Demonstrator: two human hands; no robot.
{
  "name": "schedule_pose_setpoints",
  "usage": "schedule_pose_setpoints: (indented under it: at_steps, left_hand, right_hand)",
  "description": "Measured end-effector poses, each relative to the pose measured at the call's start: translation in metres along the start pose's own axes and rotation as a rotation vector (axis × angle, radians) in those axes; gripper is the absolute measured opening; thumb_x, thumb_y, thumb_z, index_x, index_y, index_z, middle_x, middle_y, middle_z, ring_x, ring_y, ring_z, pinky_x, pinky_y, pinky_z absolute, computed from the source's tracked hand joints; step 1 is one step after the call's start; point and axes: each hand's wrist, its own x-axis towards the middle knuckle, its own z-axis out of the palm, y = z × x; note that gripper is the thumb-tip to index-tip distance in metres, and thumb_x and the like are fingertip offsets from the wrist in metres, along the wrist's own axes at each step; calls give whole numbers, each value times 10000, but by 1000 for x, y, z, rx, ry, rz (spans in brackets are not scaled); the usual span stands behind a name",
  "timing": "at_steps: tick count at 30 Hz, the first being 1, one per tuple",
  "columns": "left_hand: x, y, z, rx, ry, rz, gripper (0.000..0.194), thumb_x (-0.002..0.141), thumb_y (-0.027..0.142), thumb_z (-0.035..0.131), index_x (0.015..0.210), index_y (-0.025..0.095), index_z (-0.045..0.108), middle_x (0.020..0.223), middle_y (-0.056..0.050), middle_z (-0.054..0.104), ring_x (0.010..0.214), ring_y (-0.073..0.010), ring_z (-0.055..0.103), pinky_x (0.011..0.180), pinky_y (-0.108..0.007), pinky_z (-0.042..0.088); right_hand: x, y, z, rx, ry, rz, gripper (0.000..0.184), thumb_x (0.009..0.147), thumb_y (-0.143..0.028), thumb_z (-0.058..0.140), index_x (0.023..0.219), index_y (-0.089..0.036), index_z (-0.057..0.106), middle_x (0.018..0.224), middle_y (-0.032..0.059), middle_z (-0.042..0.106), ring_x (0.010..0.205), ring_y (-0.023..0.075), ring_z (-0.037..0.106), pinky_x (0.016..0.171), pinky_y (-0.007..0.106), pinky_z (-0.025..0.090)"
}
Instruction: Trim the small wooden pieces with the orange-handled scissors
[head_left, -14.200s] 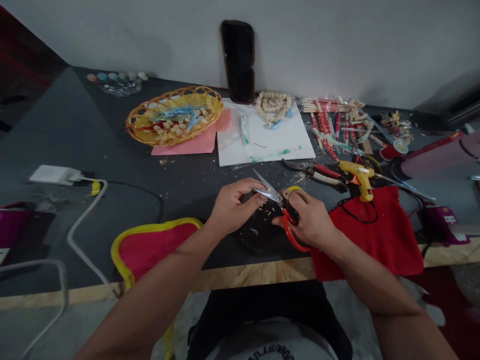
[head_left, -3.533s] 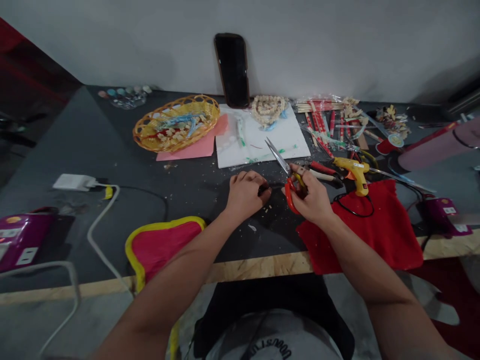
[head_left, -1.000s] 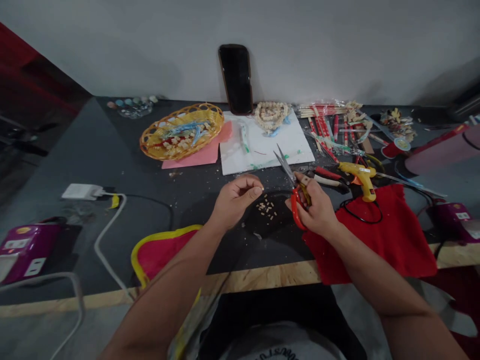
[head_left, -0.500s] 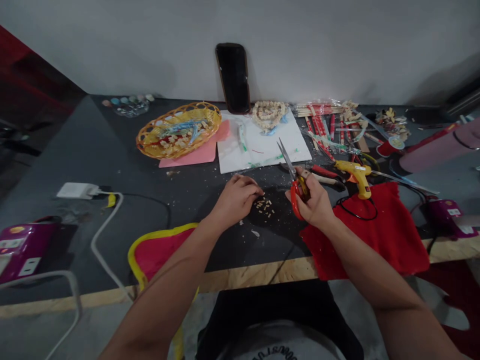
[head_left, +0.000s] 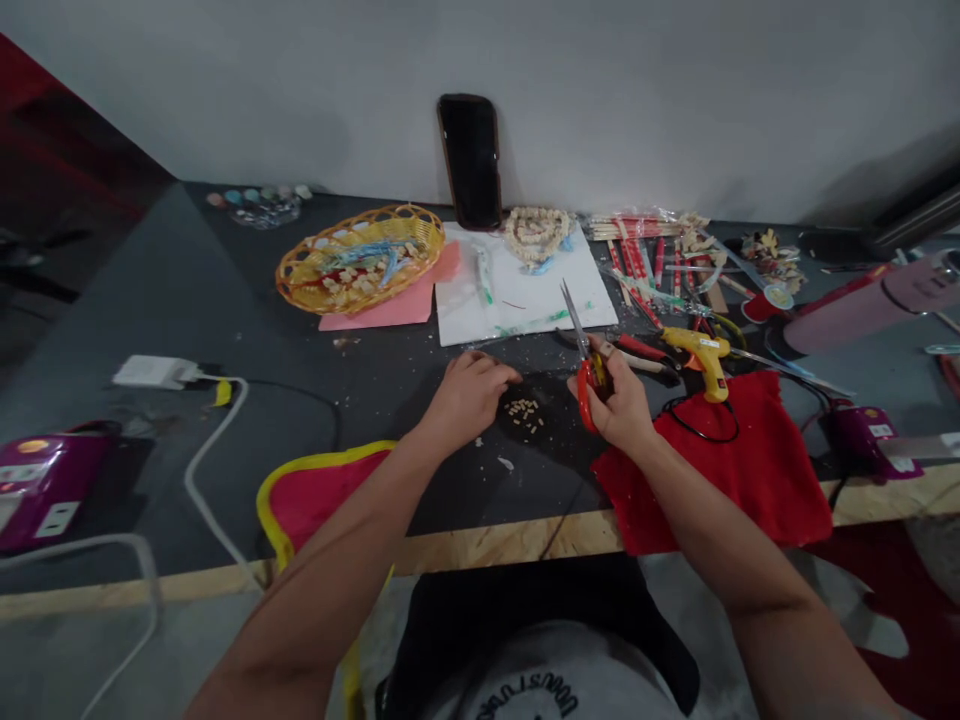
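Note:
My right hand (head_left: 616, 400) is closed around scissors (head_left: 585, 385) with red handles, their blades pointing up and away. Something yellow shows between its fingers by the handles. Beside a small pile of short pale pieces (head_left: 521, 408) on the dark tabletop is my left hand (head_left: 472, 395), fingers bent and drawn together. Whatever its fingertips hold, if anything, is too small to make out. Small scraps lie scattered around both hands.
Beyond my hands lie a white sheet (head_left: 457, 305), a yellow wicker basket (head_left: 300, 300) and a propped phone (head_left: 471, 165). To the right are a yellow glue gun (head_left: 697, 355), red cloth (head_left: 765, 460), pliers (head_left: 649, 355), a thread spool (head_left: 766, 303) and a pink bottle (head_left: 862, 310).
My left fingertips have drawn slightly up and left, off the edge of the pile. My right hand keeps the scissors in nearly the same place. The view has shifted a little.

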Motion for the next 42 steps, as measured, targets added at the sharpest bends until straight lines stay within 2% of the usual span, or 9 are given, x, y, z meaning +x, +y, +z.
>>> schedule_pose_setpoints:
  at_steps: [4,11,18,22,25,30,34,37,42]
  left_hand:
    - [0,0,-3,-24,-10,-14,231,907,164,467,1001,205,674,939,-63,673,943,-222,529,901,-401,409]
    - [-3,1,-3,-38,-98,1,231,922,248,485,1003,224,700,994,-71,654,1041,-251,498,918,-436,370]
    - [-3,1,-8,-57,-160,-4,258,895,179,494,994,260,718,1043,-61,652,1072,-262,499,907,-452,339]
    - [-4,9,-7,-32,-168,45,281,907,370,552,1146,269,660,1088,-67,641,1051,-260,500,894,-440,337]
    - [-6,21,-5,0,-196,136,306,847,470,619,1075,275,679,1126,-70,621,1054,-273,492,889,-446,327]
    - [-7,24,-5,15,-198,173,154,894,263,536,934,246,684,1092,-54,639,1018,-246,523,877,-441,333]
    - [-5,9,-13,-23,-93,59,275,898,125,437,1020,222,664,1062,-62,655,1007,-228,547,875,-411,383]
    - [-5,3,-18,-7,-5,-21,250,891,118,446,997,200,657,1039,-69,660,1014,-230,547,894,-399,402]
    - [-8,18,-18,48,-112,55,198,896,162,490,955,215,671,1034,-60,656,1018,-234,534,872,-397,387]
  right_hand:
    - [1,-3,-4,-12,67,36,556,837,-381,621,1342,-190,488,1037,84,655,792,194,616,791,359,543]
    - [1,-7,-2,9,70,63,529,816,-389,648,1293,-187,545,1055,86,665,816,187,632,777,332,552]
    - [1,-9,-3,48,43,99,535,815,-398,653,1294,-187,546,1037,90,665,804,191,636,757,340,564]
    - [0,-7,-2,58,12,120,542,822,-373,644,1319,-192,523,1028,82,661,794,189,633,755,343,562]
    - [-1,-4,-2,43,-11,109,551,824,-367,643,1331,-198,509,1021,75,655,763,180,618,746,340,557]
    - [-1,-2,-2,20,-10,87,550,817,-369,656,1321,-199,520,1036,76,647,731,165,595,720,320,546]
    - [-1,-3,-1,54,-5,126,563,809,-380,661,1319,-190,521,991,67,652,719,162,598,723,315,547]
    - [1,-4,-1,89,30,142,564,810,-398,652,1317,-191,520,1021,68,655,779,170,613,763,313,542]
    - [5,-7,-5,73,85,153,564,795,-413,656,1299,-190,533,979,54,651,738,162,581,733,311,530]
